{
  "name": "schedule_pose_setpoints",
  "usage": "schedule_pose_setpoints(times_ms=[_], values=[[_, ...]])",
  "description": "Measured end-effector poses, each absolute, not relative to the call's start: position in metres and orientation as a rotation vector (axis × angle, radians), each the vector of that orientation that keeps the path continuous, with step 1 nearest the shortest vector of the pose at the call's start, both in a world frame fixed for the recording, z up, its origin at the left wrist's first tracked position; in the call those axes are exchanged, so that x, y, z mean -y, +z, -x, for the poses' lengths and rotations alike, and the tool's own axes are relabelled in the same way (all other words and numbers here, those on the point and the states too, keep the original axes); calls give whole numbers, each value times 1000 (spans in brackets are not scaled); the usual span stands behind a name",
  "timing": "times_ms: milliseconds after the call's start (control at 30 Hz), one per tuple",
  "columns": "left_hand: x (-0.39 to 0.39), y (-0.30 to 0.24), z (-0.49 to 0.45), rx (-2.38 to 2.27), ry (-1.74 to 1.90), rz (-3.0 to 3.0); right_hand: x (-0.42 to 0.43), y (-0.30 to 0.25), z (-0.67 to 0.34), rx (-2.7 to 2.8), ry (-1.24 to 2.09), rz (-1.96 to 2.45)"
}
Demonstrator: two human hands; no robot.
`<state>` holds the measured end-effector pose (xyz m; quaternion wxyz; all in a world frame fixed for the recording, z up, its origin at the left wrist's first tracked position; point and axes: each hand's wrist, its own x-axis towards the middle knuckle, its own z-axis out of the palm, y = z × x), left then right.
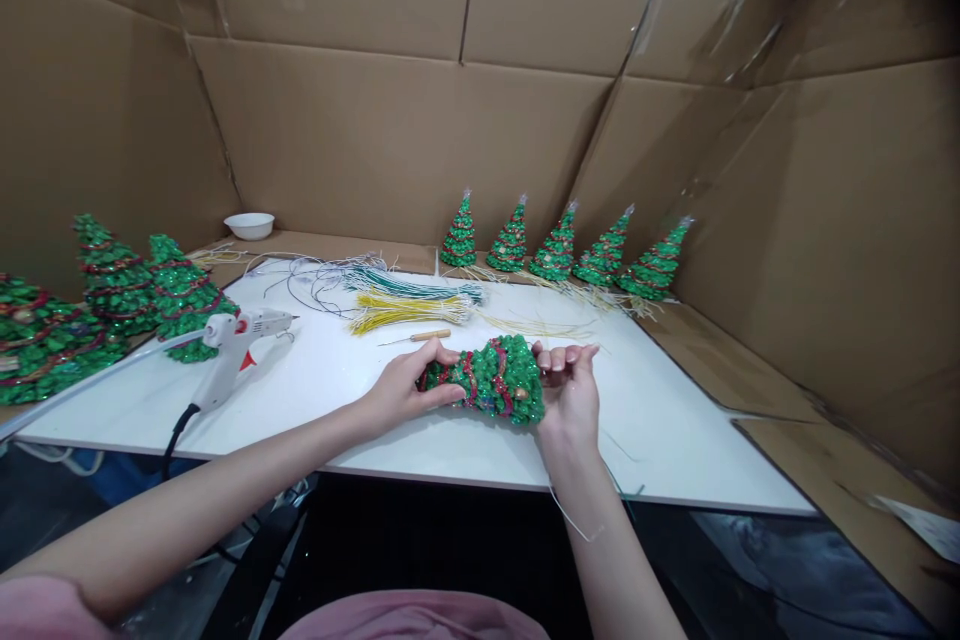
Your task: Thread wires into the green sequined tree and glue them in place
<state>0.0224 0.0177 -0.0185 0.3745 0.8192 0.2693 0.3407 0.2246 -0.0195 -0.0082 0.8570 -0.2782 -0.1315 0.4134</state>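
A small green tinsel Christmas tree [495, 380] with red bead garland lies on its side over the white board [675, 420]. My left hand [405, 385] grips its narrow top end, fingers curled round it. At the wide base my right hand [570, 390] has its fingers folded against the bottom of the tree. A thin wire hangs from near my right wrist.
A white glue gun [232, 340] stands on the left of the board. Yellow wires [405, 308] and green wires [412, 282], with a wooden-handled awl [427, 335], lie behind the tree. Several finished trees [559, 245] line the back; bigger trees [112, 280] stand left. A white bowl [249, 224] sits far left.
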Motion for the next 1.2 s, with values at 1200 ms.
schedule_pose_setpoints(times_ms=[1200], values=[[-12,-13,-23,-731,840,-2220,21,-18,-232,385,790,618]])
